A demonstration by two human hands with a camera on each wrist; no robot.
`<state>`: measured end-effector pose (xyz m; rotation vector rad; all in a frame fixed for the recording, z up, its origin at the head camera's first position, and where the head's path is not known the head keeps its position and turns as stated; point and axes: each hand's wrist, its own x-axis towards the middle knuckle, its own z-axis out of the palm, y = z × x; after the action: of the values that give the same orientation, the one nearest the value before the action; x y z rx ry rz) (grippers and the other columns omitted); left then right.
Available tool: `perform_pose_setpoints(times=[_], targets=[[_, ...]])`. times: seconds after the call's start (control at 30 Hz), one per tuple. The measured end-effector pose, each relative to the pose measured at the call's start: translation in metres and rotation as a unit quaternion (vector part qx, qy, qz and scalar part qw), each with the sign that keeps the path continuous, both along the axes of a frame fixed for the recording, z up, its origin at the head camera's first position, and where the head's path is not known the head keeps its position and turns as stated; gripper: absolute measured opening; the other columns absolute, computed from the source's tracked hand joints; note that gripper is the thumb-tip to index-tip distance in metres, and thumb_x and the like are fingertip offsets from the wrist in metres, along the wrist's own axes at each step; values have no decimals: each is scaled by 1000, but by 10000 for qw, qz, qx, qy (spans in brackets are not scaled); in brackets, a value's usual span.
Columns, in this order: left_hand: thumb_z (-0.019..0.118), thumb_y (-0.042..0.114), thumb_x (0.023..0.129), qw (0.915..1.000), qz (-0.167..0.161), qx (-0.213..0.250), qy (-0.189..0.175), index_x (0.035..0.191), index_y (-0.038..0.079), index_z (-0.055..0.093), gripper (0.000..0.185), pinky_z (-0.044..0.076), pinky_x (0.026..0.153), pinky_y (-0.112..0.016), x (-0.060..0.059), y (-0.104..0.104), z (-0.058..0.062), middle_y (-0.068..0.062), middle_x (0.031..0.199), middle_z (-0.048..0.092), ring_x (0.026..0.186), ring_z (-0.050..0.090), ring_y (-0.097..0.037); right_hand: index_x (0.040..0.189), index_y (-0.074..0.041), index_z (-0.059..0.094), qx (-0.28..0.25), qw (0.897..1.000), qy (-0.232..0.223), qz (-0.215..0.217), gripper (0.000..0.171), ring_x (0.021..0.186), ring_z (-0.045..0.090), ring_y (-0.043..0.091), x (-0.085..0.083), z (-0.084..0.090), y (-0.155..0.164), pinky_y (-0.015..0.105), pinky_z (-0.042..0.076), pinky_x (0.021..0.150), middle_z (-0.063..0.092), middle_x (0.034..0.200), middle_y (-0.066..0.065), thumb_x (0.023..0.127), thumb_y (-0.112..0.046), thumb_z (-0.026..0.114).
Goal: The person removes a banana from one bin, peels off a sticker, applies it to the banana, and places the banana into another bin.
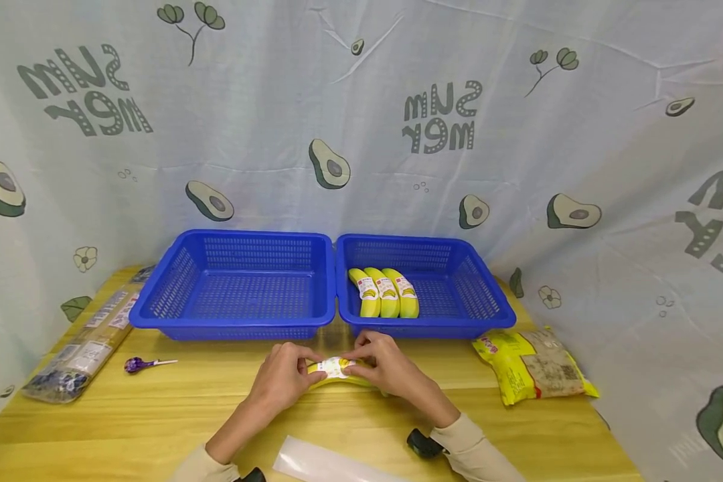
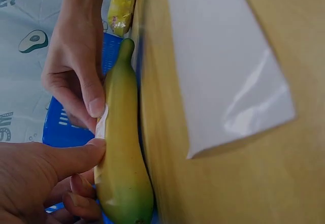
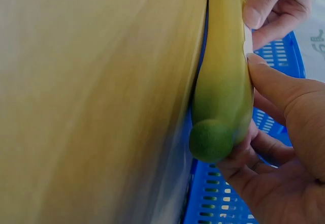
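Left hand (image 1: 286, 378) and right hand (image 1: 388, 368) both curled round one banana (image 1: 343, 380), fingers and thumbs pinching it from either end, just above the wooden table (image 1: 156, 408) near its front middle. Thumbs pressed on a white label (image 1: 335, 366) on the upper side of the fruit; in the left wrist view a thumb tip (image 2: 96, 104) bearing on the sticker's edge (image 2: 101, 122). Likely light and firm, stiff enough to lift by one end, yet easily bruised, the smooth peel a little slippery; best taken round the thick middle with a soft wrap, not at the green tip (image 3: 210, 140). Wrists low, forearms angled inward from the body, palms facing each other, knuckles up.

Further out: a clear plastic sheet (image 1: 319, 462) close to the near edge. Behind the hands, two blue baskets (image 1: 241, 284) side by side, the right one (image 1: 458, 281) holding three labelled bananas (image 1: 385, 293) laid in a row. A yellow bag (image 1: 533, 365) to the right, a purple lollipop (image 1: 138, 364) and a long clear packet (image 1: 84, 351) to the left. Avocado-print cloth (image 1: 361, 134) as backdrop.
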<state>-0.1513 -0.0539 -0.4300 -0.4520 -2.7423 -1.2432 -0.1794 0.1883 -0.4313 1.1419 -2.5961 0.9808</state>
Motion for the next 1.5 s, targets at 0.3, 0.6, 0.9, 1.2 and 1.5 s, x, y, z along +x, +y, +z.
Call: perform_pose_setpoints(times=[0.3,0.6,0.9,1.2,1.5], targets=[[98,24,79,9982,190,-552,-133,96,16,86,22,38,47,-25,5,-5,8,10,63,53,64,49,-11,116,1,82,218,9979,-578,169,25,68,51,6,-3,7,8,17,47,58,69,93,7,95,-13,84],[104,23,68,9959,211,-805,-364,94,10,85,34,44,53,-27,3,-10,11,6,69,61,68,55,-12,123,1,79,386,9941,-907,447,30,70,50,-1,-6,9,21,19,50,59,74,94,5,97,-15,82],[105,26,65,9926,220,-1041,-589,90,11,84,35,48,58,-32,3,-16,14,4,76,68,72,59,-14,116,3,81,757,9894,-1092,580,23,75,55,-1,-7,16,31,19,52,64,71,90,0,99,-13,80],[106,23,64,9937,77,-1002,-504,92,8,84,38,49,60,-31,4,-16,12,3,78,68,72,58,-13,126,8,75,744,9875,-1198,701,32,87,70,8,-8,19,33,30,64,78,79,106,11,103,-14,75],[105,22,66,9952,-215,-896,-332,84,14,81,31,48,61,-31,6,-16,16,6,73,64,70,56,-11,131,6,73,578,9834,-1670,416,36,84,60,5,-7,17,26,24,55,76,78,121,14,113,-23,61]])
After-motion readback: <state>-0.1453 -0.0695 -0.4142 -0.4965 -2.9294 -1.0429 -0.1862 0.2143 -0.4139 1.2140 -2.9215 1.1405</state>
